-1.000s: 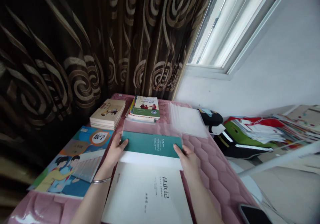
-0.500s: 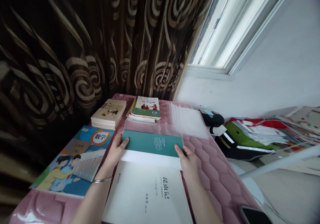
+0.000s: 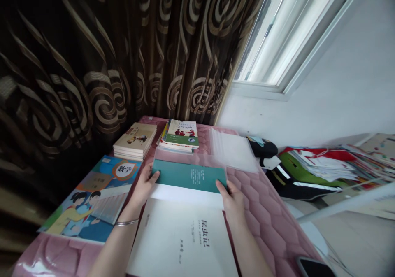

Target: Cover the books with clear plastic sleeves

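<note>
Both your left hand (image 3: 144,183) and right hand (image 3: 232,196) are pinching the green flap (image 3: 188,177) by its sides; the open book (image 3: 175,236) is lying at bottom centre of the frame, the blue textbook (image 3: 92,205) resting on the worktop (image 3: 259,211), lower left.

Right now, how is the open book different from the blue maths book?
The open book shows a whitish page with dark writing; the blue maths book shows a colourful cover with cartoon children.
The open book has its green flap held by the left hand and right hand; neither hand holds the blue maths book, which lies shut.
Both lie on the pink table cover.
</note>
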`<state>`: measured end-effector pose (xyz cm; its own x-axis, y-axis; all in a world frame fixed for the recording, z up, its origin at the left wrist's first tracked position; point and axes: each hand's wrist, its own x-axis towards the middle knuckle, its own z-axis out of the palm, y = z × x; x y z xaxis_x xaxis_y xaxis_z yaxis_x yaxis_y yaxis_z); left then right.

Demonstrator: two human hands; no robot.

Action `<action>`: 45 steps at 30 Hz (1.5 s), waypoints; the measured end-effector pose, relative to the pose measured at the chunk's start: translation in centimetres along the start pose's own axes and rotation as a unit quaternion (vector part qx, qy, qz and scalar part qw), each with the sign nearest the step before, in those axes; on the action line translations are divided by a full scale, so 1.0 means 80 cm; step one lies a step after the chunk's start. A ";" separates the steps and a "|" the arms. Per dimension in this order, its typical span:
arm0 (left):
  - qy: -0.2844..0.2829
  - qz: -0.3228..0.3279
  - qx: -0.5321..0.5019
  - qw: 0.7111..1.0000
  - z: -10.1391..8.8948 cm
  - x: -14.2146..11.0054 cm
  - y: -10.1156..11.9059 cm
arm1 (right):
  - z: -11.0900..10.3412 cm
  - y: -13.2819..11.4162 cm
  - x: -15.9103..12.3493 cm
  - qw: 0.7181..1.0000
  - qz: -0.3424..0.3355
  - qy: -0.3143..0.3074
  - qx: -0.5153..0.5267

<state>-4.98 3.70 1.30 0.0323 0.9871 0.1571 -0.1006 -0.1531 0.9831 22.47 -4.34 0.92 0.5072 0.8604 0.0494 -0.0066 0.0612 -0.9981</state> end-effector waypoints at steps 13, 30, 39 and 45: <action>-0.008 0.012 -0.027 1.000 0.003 0.001 0.004 | 0.000 0.008 0.003 0.999 0.013 0.015 0.033; -0.016 0.004 -0.033 0.999 0.002 0.000 0.002 | 0.004 0.002 -0.002 1.000 0.000 0.018 0.004; 0.011 -0.004 -0.020 1.000 0.003 -0.004 0.008 | 0.003 0.009 0.001 0.998 -0.034 0.040 -0.046; 0.003 0.006 -0.016 1.000 0.004 -0.003 0.009 | 0.005 0.006 0.001 0.998 -0.031 0.042 -0.034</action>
<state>-4.75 3.32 1.99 0.0253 0.9855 0.1681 -0.1321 -0.1634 0.9777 22.18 -4.09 0.46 0.5745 0.8109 0.1110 0.0850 0.0758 -0.9935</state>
